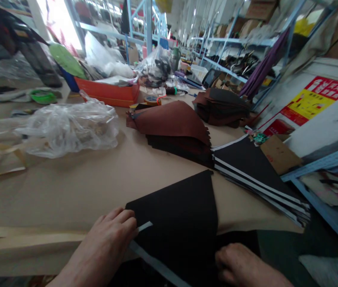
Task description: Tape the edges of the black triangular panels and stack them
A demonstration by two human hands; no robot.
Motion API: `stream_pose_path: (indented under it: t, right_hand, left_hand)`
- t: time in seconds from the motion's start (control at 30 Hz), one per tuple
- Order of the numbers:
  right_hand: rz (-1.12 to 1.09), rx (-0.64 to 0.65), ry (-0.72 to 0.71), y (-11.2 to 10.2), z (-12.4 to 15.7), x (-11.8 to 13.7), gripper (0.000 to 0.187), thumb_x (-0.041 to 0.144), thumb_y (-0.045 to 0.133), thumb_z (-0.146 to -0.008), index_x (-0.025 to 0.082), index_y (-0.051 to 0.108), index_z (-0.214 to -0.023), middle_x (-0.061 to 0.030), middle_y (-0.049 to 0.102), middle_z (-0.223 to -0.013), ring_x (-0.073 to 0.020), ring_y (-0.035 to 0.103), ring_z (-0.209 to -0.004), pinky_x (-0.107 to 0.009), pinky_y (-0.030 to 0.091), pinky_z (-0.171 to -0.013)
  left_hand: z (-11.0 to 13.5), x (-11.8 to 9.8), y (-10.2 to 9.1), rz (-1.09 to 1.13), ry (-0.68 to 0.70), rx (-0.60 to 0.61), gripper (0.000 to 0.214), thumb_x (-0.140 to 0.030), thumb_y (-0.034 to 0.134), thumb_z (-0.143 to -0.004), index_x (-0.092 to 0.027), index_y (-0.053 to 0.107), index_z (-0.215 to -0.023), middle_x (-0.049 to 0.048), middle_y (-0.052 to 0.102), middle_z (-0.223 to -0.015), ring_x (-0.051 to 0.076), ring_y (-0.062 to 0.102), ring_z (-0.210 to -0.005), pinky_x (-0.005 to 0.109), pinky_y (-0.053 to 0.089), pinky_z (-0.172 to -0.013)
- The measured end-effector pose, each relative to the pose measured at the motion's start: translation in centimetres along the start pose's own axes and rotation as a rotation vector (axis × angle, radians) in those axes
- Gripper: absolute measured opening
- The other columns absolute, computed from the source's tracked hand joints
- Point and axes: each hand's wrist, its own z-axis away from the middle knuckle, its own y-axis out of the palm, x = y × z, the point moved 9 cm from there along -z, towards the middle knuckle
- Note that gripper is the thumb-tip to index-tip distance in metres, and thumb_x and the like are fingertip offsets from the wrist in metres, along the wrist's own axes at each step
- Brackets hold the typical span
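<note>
L hand (113,229) + R hand (237,259) flanked your blk panel (181,203); looked partway along.
Your L fingers bent over its L corner, R hand curled at its R edge; couldn't tell if either was clamped. Panel lay btwn them, partly on table (97,179), wht strip (154,261) along its near L side. Strip-edged stack (252,163) R of panel, prob. done; brown-topped pile (169,119) beyond panel, no strips seen, prob. left.

Poster (317,101), right side, on white panel (321,137): red top band, large white characters; yellow middle band, small dark pictures and line of print; wording too blurred to read. Dark-red patch (279,126) below poster: small characters, illegible. Cardboard box (282,154), right: small reddish mark, illegible.
</note>
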Motion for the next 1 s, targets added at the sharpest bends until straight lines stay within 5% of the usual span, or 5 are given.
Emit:
stream_pose_path:
  t: [0.23,0.37,0.63,0.77,1.0]
  right_hand:
    - [-0.524,-0.077,-0.145,-7.8,-2.6,5.0,0.021,0.032,0.054,-0.083,0.021,0.063,-0.098,0.0001,0.054,-0.074,-0.0123,0.049,-0.067,-0.025,0.041,-0.063]
    - [-0.79,-0.031,-0.153,-6.9,-6.3,8.2,0.036,0.035,0.062,-0.077,0.021,0.059,-0.109,0.0051,0.041,-0.065,-0.0078,0.037,-0.055,-0.021,0.033,-0.052]
    - [-0.731,0.045,-0.26,-6.0,-8.9,11.1,0.009,0.022,0.052,-0.081,0.016,0.052,-0.074,0.0059,0.04,-0.06,-0.0065,0.033,-0.055,-0.02,0.027,-0.051]
    - [-0.611,-0.08,-0.234,-8.9,-9.1,7.9,0.012,0.022,0.049,-0.082,0.016,0.049,-0.071,0.006,0.038,-0.06,-0.0067,0.032,-0.055,-0.02,0.027,-0.051]
    - [-0.545,-0.433,0.07,-16.0,-11.9,-5.5,0.02,0.035,0.054,-0.075,0.018,0.046,-0.069,0.005,0.046,-0.056,-0.0063,0.038,-0.046,-0.019,0.029,-0.044]
  left_hand:
    - [0.0,-1.5,0.9,0.407,-0.18,0.075,0.024,-0.03,0.045,-0.085,-0.018,0.05,-0.065,-0.0044,0.049,-0.056,0.01,0.043,-0.053,0.023,0.034,-0.052]
    - [-0.6,-2.6,1.4,0.647,-0.224,0.083,0.022,-0.028,0.048,-0.082,-0.018,0.046,-0.062,-0.0056,0.045,-0.055,0.009,0.039,-0.053,0.022,0.031,-0.05]
    - [-1.7,-2.3,2.0,0.597,-0.205,0.072,0.023,-0.03,0.046,-0.084,-0.018,0.048,-0.065,-0.0057,0.041,-0.056,0.009,0.036,-0.054,0.022,0.03,-0.05]
    - [-1.8,-0.8,2.7,0.502,-0.242,0.152,0.028,-0.036,0.037,-0.086,-0.019,0.049,-0.067,-0.0041,0.046,-0.057,0.011,0.042,-0.054,0.023,0.034,-0.052]
    - [-1.3,5.8,2.8,0.349,-0.257,0.045,0.039,-0.05,0.036,-0.081,-0.021,0.056,-0.064,-0.0009,0.059,-0.055,0.013,0.055,-0.051,0.022,0.041,-0.051]
